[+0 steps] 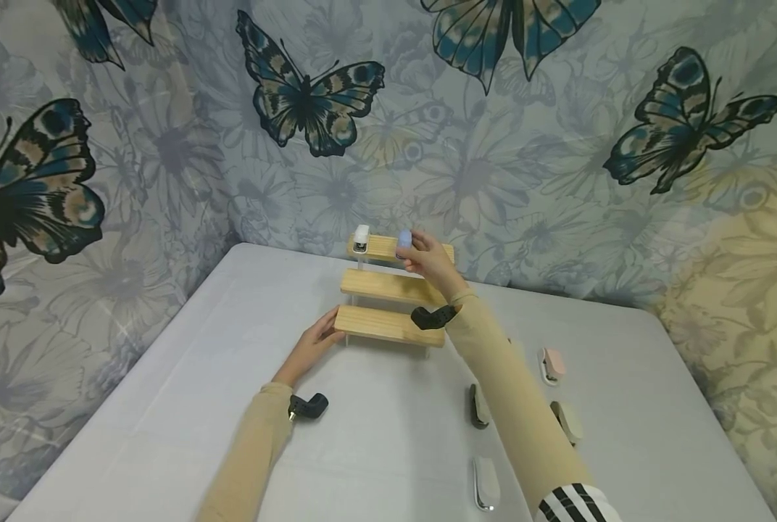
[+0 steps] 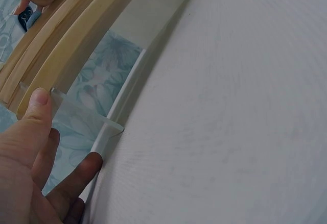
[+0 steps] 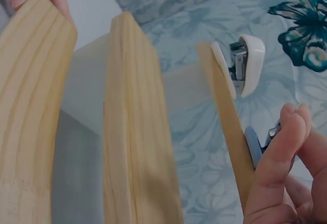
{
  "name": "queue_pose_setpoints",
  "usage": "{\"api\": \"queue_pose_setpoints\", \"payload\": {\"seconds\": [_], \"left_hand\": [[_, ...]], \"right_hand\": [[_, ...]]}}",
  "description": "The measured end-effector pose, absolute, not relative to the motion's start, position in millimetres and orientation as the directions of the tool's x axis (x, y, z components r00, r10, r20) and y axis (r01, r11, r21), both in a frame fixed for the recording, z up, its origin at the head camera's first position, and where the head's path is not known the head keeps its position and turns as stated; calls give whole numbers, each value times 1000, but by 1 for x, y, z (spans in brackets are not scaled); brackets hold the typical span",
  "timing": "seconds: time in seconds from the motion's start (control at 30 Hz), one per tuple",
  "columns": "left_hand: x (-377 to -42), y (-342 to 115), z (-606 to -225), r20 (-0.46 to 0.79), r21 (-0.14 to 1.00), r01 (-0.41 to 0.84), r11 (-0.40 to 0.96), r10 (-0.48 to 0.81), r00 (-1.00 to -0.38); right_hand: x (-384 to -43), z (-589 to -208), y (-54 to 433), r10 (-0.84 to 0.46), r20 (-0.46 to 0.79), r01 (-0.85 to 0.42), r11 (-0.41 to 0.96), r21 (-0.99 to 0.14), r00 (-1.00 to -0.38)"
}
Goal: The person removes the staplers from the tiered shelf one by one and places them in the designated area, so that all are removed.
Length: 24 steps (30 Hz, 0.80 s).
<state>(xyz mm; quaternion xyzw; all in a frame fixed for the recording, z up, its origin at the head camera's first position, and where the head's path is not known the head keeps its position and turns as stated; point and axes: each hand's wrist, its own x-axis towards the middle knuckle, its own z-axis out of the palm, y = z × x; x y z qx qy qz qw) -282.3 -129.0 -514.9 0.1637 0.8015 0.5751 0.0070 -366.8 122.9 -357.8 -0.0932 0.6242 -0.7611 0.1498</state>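
Observation:
A tiered wooden display rack (image 1: 388,324) with three planks on clear supports stands on the table. At the left end of its lowest plank, my left hand (image 1: 315,346) holds on, the thumb against the wood in the left wrist view. My right hand (image 1: 433,264) pinches a small blue stapler (image 1: 404,241) at the top plank (image 3: 225,117). In the right wrist view the blue stapler (image 3: 253,145) touches that plank, partly hidden by the fingers. Left of it on the same plank sits a white mini stapler (image 1: 361,238), its metal part showing (image 3: 249,66).
On the white table (image 1: 375,449), to the right, lie a pink stapler (image 1: 552,364), a pale green stapler (image 1: 567,423), a dark-based cream stapler (image 1: 480,407) and a white stapler (image 1: 485,483). The right sleeve hides part of that area. Butterfly-print fabric (image 1: 336,181) hangs behind.

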Motion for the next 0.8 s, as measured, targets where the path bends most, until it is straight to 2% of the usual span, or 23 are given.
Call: {"api": "queue_pose_setpoints", "payload": {"seconds": [0.37, 0.8], "left_hand": [[-282, -129, -516, 173, 927, 248, 282, 266, -948], [-279, -129, -512, 155, 933, 228, 278, 263, -952]], "right_hand": [[-349, -349, 130, -371, -43, 96, -125, -987, -928], [-346, -366, 145, -343, -37, 88, -133, -987, -939]]}}
